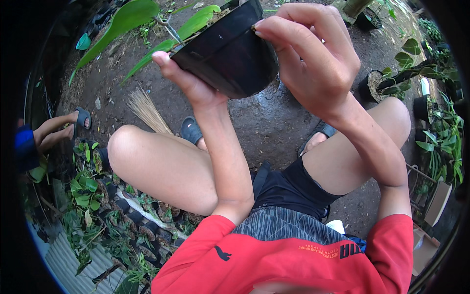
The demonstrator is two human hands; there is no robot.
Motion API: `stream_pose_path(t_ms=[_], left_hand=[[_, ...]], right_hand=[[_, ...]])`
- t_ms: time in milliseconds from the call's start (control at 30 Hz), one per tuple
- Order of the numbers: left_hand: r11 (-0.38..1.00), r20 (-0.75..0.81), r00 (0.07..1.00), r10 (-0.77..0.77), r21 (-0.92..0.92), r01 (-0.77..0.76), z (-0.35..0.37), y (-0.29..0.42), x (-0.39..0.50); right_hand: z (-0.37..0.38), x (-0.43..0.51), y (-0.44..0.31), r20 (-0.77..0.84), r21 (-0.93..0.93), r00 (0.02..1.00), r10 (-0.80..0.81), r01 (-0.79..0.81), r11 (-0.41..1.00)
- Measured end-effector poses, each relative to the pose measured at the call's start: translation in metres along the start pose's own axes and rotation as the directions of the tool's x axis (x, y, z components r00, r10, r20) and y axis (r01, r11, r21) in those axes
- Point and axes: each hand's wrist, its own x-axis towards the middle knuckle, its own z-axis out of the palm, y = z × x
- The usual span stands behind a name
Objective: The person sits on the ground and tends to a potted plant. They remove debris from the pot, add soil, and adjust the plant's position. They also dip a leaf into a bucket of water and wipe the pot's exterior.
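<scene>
A black plastic plant pot [235,55] is held up, tilted, at the top middle. My left hand [191,81] supports it from below, with the thumb near the rim. Large green leaves [117,29] on a thin stem spread leftward from the pot's opening. My right hand [315,55] is at the pot's right side, with thumb and fingertip pinched together around a tiny brownish bit close to the rim. Its other fingers are curled. The pot's far side is hidden.
A bundle of thin sticks [148,110] lies on the dirt ground [257,121]. Many small potted plants [147,231] crowd the lower left; more pots [371,86] stand at right near an open cardboard box [424,250]. Another person's legs [55,128] show at far left.
</scene>
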Motion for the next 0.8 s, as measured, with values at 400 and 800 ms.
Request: stream_pose_path(t_ms=[400, 800], left_hand=[[0.984, 0.072, 0.997, 0.021, -0.179, -0.008, -0.009, -0.005, 0.004], [0.991, 0.001, 0.999, -0.036, -0.129, 0.036, -0.006, 0.017, -0.003]], right_hand=[[-0.008, 0.006, -0.008, 0.096, 0.108, 0.994, 0.048, -0.058, 0.992], [-0.003, -0.013, -0.01, 0.337, 0.577, 0.599, 0.726, -0.741, 0.344]])
